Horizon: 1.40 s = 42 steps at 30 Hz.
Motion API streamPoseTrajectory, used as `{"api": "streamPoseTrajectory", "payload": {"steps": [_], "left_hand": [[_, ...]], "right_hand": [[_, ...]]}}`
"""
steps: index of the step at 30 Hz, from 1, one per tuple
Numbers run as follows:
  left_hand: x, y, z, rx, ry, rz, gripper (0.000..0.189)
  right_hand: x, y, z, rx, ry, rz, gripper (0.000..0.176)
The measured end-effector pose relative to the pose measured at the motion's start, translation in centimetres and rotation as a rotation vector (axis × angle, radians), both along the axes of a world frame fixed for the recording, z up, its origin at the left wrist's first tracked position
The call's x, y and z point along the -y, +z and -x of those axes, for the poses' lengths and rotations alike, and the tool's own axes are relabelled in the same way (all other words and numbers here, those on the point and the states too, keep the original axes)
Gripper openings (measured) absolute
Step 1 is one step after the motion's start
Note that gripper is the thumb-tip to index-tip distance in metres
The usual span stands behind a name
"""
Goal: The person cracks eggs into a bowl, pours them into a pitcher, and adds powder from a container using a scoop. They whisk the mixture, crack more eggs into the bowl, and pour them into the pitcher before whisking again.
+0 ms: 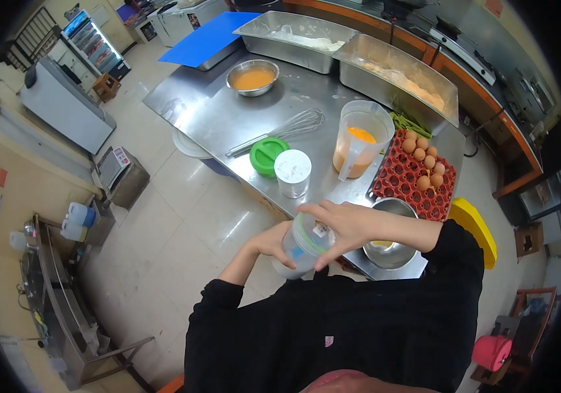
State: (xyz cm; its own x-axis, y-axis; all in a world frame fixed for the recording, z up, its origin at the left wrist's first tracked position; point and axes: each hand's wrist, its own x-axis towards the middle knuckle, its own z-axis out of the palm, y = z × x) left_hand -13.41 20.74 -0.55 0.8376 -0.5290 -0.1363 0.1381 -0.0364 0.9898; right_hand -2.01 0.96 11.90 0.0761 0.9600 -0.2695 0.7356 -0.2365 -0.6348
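Near the table's front edge both hands hold a clear plastic jar with a green-rimmed top. My left hand is wrapped round its lower side. My right hand grips it at the rim, fingers over the top. Just beyond it on the steel table stands a white-filled container, beside a green lid. A whisk lies behind them. To the right are a jug with orange liquid and a steel bowl near my right forearm.
Brown eggs sit on a red tray at the right. A bowl of orange liquid, a blue board and steel pans holding powder stand farther back. A yellow object is beside the table's right edge.
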Motion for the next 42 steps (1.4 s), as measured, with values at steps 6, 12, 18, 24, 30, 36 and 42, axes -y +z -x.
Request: {"api": "streamPoseTrajectory", "payload": {"steps": [6,12,18,24,30,36,42], "left_hand": [[-1.7,1.0,1.4,0.354,0.335,-0.504,0.095],[-10.8,2.3,0.4,0.28,0.74,-0.342,0.091],[-22.9,-1.8,-8.7,0.468,1.125,-0.532,0.093],[-25.8,-6.8,-19.2,0.563,1.228,-0.778,0.099],[-26.6,-10.5,-22.9,0.264,0.988,-0.667,0.112],[-18.8,-8.9,-14.6,1.008,0.953,-0.469,0.112],[-4.3,-8.5,-9.9,0.718,0.503,-0.283,0.1]], "right_hand": [[-5.0,0.4,-0.4,0.035,-0.083,0.161,0.098],[-9.5,-0.9,-5.8,0.267,-0.292,0.038,0.085],[-12.9,-8.8,-5.4,0.581,-0.373,0.168,0.088],[-13.5,-10.4,-3.7,0.692,-0.558,0.155,0.08],[-12.4,-11.1,-2.2,0.698,-0.75,0.082,0.071],[-11.0,-11.6,-1.5,0.592,-0.923,0.036,0.071],[-10.4,-11.6,0.0,0.513,-1.043,-0.004,0.074]]}}
